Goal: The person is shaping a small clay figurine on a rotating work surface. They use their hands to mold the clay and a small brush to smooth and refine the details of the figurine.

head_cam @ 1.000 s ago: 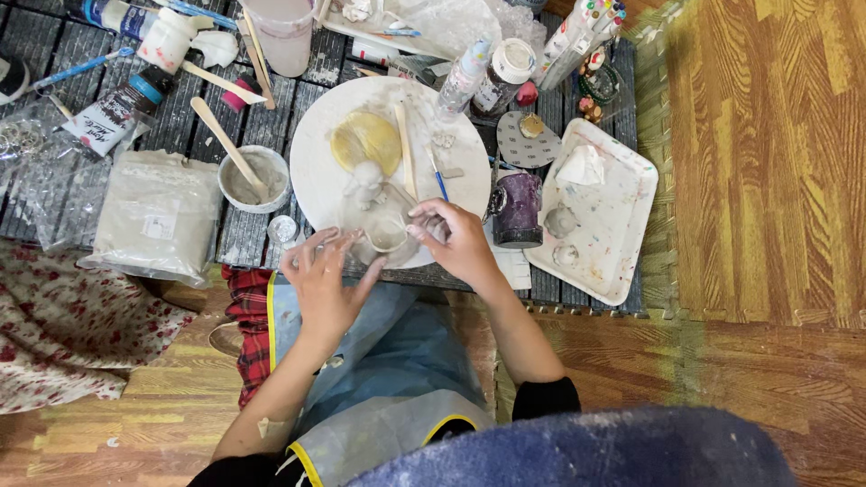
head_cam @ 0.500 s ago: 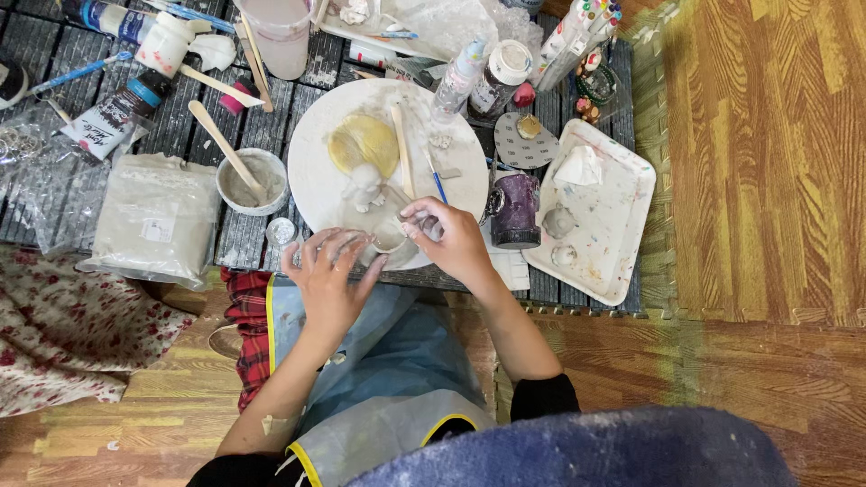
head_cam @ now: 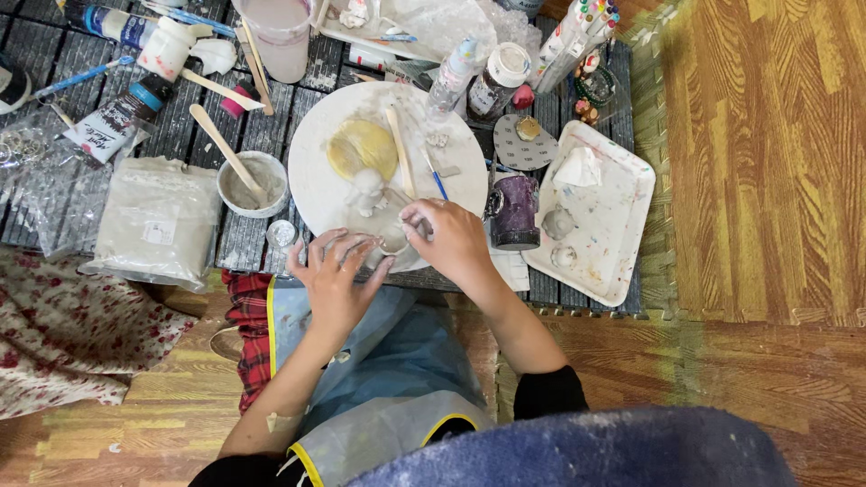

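Looking down from the head camera, I see both hands meeting at the near edge of a round white work board (head_cam: 311, 171) on a dark slatted table (head_cam: 180, 117). The left hand (head_cam: 336, 280) spreads its fingers loosely around a small lump of pale clay (head_cam: 390, 239), apparently steadying it, while the right hand (head_cam: 451, 239) curls its fingertips closed onto the same piece, seemingly pinching or shaping it. A small white clay figure (head_cam: 368, 191) stands just beyond, beside a yellow disc (head_cam: 361, 149) and a wooden stick (head_cam: 400, 151), all kept within easy reach. A bowl of grey slip (head_cam: 253, 185) with a spatula sits left of the board, a dark purple cup (head_cam: 516, 212) and a white tray (head_cam: 622, 216) to the right. An apron (head_cam: 397, 361) covers the lap.
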